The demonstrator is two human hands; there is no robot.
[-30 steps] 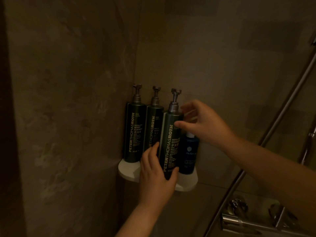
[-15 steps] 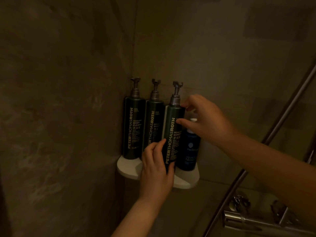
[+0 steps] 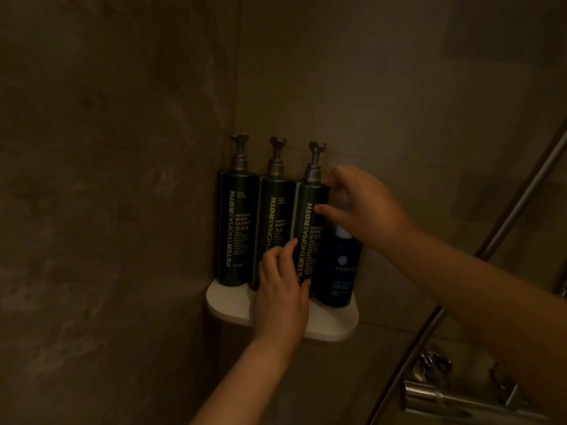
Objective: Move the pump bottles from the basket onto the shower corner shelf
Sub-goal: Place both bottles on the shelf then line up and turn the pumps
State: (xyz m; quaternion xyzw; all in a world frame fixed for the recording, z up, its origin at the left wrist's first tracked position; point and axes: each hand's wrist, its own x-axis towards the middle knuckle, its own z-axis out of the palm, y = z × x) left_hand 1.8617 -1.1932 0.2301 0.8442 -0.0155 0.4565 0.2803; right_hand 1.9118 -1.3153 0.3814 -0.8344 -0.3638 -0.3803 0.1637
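- both hands are working on the same bottle. the left hand (image 3: 280, 289) is reaching up from below and wrapping its fingers (image 3: 283, 256) around the lower part of the conditioner pump bottle (image 3: 308, 228), thumb sitting on the right side near the base.
- the right hand (image 3: 365, 210) is coming in from the right and pinching the same bottle up by its shoulder, thumb on the front of the label and the other digits curling round the back. so both hands are gripping that one bottle, neither one hanging loose.
- the tiled shower walls (image 3: 122, 179) are meeting in a corner right behind everything, and it's pretty dim in here.
- a metal shower rail (image 3: 503, 216) is running diagonally across the right side, with a chrome mixer valve (image 3: 445, 397) sitting low at the bottom right.
- the white corner shelf (image 3: 334, 323) is sticking out of the corner and carrying all the bottles.
- the three dark green pump bottles are standing upright in a row on it, touching side by side: the body cleanser bottle (image 3: 237, 228) on the far left, the shampoo bottle (image 3: 274, 216) in the middle, and the held one on the right.
- a shorter blue bottle (image 3: 337, 271) is standing just right of the conditioner one, under the right wrist.
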